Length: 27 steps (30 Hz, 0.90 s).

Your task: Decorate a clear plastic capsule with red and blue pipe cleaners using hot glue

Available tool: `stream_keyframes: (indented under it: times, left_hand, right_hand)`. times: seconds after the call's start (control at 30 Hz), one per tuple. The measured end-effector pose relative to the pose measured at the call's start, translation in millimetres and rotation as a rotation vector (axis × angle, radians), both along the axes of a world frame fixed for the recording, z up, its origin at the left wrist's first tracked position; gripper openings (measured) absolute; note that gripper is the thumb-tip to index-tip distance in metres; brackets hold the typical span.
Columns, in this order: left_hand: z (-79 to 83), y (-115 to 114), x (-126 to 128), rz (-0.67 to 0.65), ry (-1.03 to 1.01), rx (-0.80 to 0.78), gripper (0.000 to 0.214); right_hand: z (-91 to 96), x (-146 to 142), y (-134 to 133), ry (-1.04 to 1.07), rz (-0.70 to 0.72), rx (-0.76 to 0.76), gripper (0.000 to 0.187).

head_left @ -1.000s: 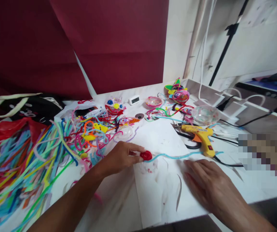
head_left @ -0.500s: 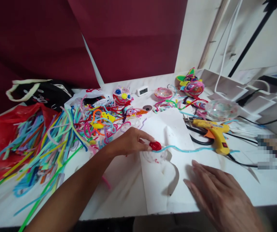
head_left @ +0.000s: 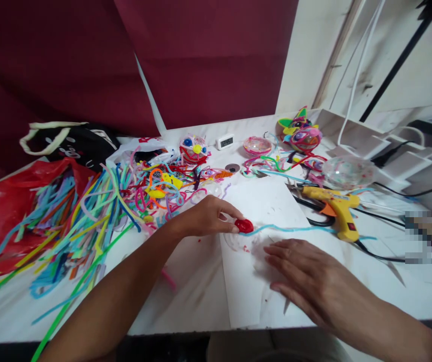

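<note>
My left hand [head_left: 216, 217] pinches a small red coiled disc [head_left: 244, 226] between thumb and fingers. The disc sits at the top of a clear plastic bowl [head_left: 240, 243], which rests on white paper [head_left: 243, 301]. A light blue pipe cleaner [head_left: 295, 229] runs from beside the disc to the right, across the paper toward the glue gun. My right hand [head_left: 306, 274] lies palm down just right of the bowl, fingers stretched out, with nothing in it.
A yellow hot glue gun [head_left: 338, 208] lies at the right with its black cord. Loose pipe cleaners [head_left: 99, 216] pile up at the left by a red plastic bag [head_left: 5, 216]. Decorated balls [head_left: 193, 148], a small digital clock [head_left: 225, 142] and another clear bowl [head_left: 347, 172] stand farther back.
My right hand has moved left and forward onto the paper, nearer the bowl. The paper, raised and creased before, now lies flatter. My left hand keeps its hold on the red disc.
</note>
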State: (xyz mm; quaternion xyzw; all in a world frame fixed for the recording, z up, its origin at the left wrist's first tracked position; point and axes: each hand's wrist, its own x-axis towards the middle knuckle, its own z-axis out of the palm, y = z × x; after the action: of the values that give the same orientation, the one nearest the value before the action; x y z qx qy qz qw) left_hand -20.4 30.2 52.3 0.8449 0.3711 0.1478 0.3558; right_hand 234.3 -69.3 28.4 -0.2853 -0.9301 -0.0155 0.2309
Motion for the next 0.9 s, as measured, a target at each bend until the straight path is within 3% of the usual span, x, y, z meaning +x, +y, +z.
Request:
stream_keyframes:
  times: [0.27,0.53,0.9]
  left_hand:
    - [-0.7,0,1,0.008,-0.013,-0.018,0.030]
    - [7.1,0,0,0.008,0.017,-0.060,0.028]
    - [7.1,0,-1,-0.005,0.040,-0.047,0.028]
  right_hand:
    - [-31.1,-33,-23,-0.153,0.084,0.019,0.039]
    - [-47.9,-53,-31,-0.017,0.096,0.026,0.043]
    - [-60.0,-69,-23,0.206,0.048,0.178,0.038]
